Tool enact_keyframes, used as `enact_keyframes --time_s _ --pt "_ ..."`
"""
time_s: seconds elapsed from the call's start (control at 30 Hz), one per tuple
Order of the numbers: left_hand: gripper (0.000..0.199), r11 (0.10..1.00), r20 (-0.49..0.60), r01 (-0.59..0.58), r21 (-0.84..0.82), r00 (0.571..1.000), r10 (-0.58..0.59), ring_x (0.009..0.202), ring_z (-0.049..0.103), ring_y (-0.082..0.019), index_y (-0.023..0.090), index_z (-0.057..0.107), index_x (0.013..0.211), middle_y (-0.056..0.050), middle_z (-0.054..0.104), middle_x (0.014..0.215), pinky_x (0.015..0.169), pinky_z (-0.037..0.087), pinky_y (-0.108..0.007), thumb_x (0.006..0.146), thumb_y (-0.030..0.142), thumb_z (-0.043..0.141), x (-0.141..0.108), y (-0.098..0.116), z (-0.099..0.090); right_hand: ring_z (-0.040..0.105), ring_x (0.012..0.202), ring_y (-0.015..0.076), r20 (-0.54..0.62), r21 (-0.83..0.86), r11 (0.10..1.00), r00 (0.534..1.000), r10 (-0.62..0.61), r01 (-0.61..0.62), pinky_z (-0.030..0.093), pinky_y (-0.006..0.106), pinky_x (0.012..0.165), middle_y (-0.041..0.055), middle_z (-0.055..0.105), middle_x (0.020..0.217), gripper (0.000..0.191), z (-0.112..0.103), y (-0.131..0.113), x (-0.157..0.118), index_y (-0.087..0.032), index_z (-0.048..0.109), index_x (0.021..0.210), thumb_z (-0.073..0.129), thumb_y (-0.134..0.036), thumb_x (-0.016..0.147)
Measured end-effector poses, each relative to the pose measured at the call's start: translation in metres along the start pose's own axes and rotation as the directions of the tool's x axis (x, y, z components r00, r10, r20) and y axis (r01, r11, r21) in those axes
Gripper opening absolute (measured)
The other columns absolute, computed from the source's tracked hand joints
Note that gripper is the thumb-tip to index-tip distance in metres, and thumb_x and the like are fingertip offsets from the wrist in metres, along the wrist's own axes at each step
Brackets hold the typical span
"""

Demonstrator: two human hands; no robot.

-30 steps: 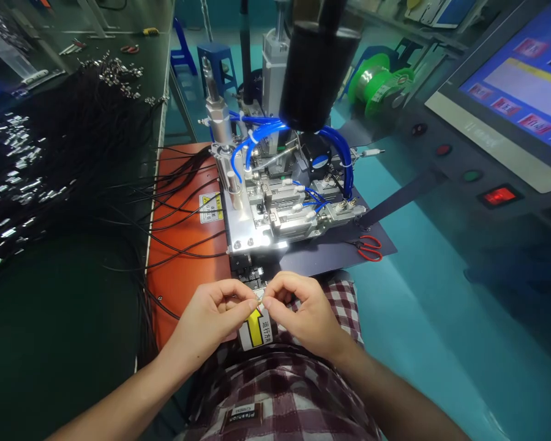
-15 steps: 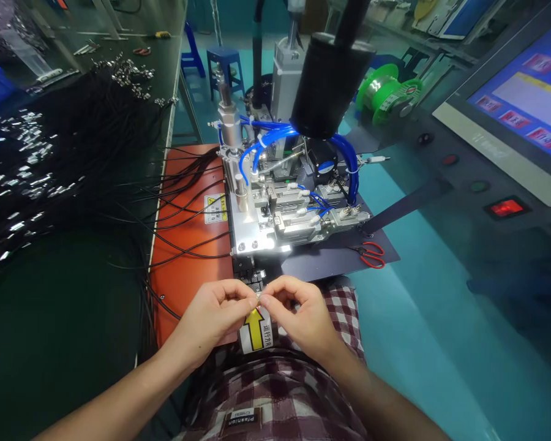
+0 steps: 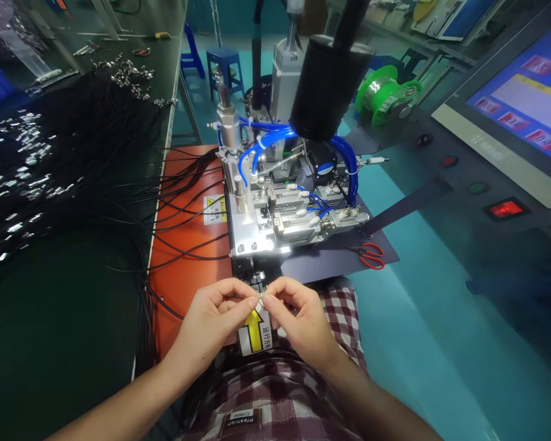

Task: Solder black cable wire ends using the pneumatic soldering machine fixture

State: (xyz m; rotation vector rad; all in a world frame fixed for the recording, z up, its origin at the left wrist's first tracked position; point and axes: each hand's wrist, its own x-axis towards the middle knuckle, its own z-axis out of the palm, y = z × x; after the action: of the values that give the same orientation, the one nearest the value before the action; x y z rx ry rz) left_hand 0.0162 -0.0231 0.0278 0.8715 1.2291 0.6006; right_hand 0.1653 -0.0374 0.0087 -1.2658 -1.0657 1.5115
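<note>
My left hand (image 3: 213, 318) and my right hand (image 3: 302, 318) meet fingertip to fingertip, each in a pinch. Between them shows a tiny shiny bit, too small to name. They are above a white label with a yellow arrow (image 3: 254, 334), just in front of a narrow black track (image 3: 257, 278). The track leads up to a metal machine (image 3: 250, 229) with blue air hoses (image 3: 275, 133). Left of the machine, several black cables (image 3: 188, 249) run across the orange plate (image 3: 177, 288).
Red-handled scissors (image 3: 373, 256) lie on the dark base plate at right. A control panel with a screen (image 3: 528, 110) leans in from the right. Black cables with shiny ends (image 3: 87, 116) are heaped on the left table. A green spool (image 3: 386, 98) stands behind.
Both hands stay pinched together over the arrow label, with only a slight shift of the fingers. The machine and the cables look the same.
</note>
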Motion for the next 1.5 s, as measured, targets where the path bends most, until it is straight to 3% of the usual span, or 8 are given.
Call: enact_keyframes --time_s 0.3,0.53,0.67,0.87,0.97,1.1,1.3,1.5 --pt "0.017 0.994 0.072 -0.111 0.019 0.991 0.109 0.042 0.028 -0.005 0.017 0.061 0.079 0.007 0.037 0.051 0.038 0.022 -0.017 0.079 0.035 0.063 0.004 -0.009 -0.005 0.035 0.045 0.0073 0.044 0.080 0.994 0.996 0.073 -0.076 0.028 0.021 0.043 -0.0066 0.042 0.053 0.021 -0.005 0.005 -0.002 -0.017 0.051 0.069 0.060 -0.033 0.080" --pt "0.010 0.985 0.301 -0.101 0.140 0.952 0.055 0.046 0.031 -0.006 0.018 0.059 0.078 0.006 0.040 0.060 0.040 0.022 -0.017 0.082 0.027 0.058 0.006 0.004 -0.012 0.030 0.048 0.0072 0.071 0.019 0.993 0.991 0.114 -0.115 0.025 0.021 0.045 -0.0066 0.038 0.055 0.022 -0.009 0.007 -0.004 -0.016 0.051 0.067 0.059 -0.033 0.079" --pt "0.009 0.934 0.260 -0.247 0.260 0.949 0.179 0.064 0.044 -0.010 0.017 0.062 0.075 -0.002 0.051 0.083 0.048 0.033 -0.018 0.080 0.024 0.060 0.007 0.012 -0.012 0.033 0.048 0.0077 0.113 -0.017 0.994 0.987 0.113 -0.112 0.026 0.021 0.045 -0.0060 0.040 0.055 0.021 -0.011 0.002 0.001 -0.017 0.051 0.068 0.059 -0.032 0.080" --pt "0.013 0.955 0.124 -0.191 0.227 0.978 0.167 0.057 0.045 -0.009 0.018 0.055 0.086 0.000 0.050 0.079 0.049 0.036 -0.019 0.085 0.031 0.053 0.012 0.003 -0.011 0.033 0.045 0.0076 0.107 0.006 0.992 0.987 0.123 -0.124 0.026 0.021 0.043 -0.0070 0.039 0.051 0.020 -0.013 0.007 0.015 -0.017 0.051 0.070 0.059 -0.033 0.080" --pt "0.012 0.794 0.080 -0.347 0.498 0.931 0.357 0.067 0.051 -0.012 0.020 0.054 0.097 -0.001 0.052 0.086 0.059 0.043 -0.022 0.087 0.025 0.051 0.016 -0.002 -0.016 0.032 0.044 0.0076 0.066 -0.019 0.992 0.990 0.128 -0.127 0.024 0.021 0.042 -0.0066 0.039 0.052 0.020 -0.018 0.010 0.026 -0.017 0.052 0.069 0.060 -0.033 0.079" --pt "0.017 0.452 0.196 -0.521 0.724 0.783 0.590 0.078 0.056 -0.013 0.020 0.060 0.097 -0.002 0.053 0.085 0.069 0.045 -0.021 0.091 0.016 0.044 0.026 -0.007 -0.026 0.035 0.045 0.0079 0.037 -0.067 0.990 0.991 0.131 -0.128 0.026 0.022 0.043 -0.0056 0.042 0.052 0.019 -0.023 0.016 0.041 -0.016 0.053 0.068 0.060 -0.031 0.077" --pt "0.027 0.216 0.360 -0.620 0.754 0.665 0.654 0.089 0.058 -0.015 0.016 0.059 0.110 -0.007 0.058 0.099 0.076 0.047 -0.022 0.091 0.010 0.041 0.033 -0.016 -0.035 0.037 0.046 0.0076 0.044 -0.039 0.989 0.989 0.143 -0.141 0.028 0.021 0.044 -0.0039 0.047 0.056 0.017 -0.024 0.023 0.050 -0.015 0.054 0.069 0.060 -0.029 0.076" --pt "0.032 0.078 0.409 -0.589 0.804 0.644 0.647 0.073 0.057 -0.017 0.015 0.062 0.112 -0.007 0.056 0.083 0.061 0.048 -0.026 0.092 0.014 0.036 0.035 -0.016 -0.035 0.038 0.047 0.0079 0.055 -0.054 0.989 0.988 0.142 -0.139 0.029 0.021 0.045 -0.0041 0.046 0.055 0.018 -0.026 0.024 0.051 -0.015 0.055 0.069 0.060 -0.030 0.077"
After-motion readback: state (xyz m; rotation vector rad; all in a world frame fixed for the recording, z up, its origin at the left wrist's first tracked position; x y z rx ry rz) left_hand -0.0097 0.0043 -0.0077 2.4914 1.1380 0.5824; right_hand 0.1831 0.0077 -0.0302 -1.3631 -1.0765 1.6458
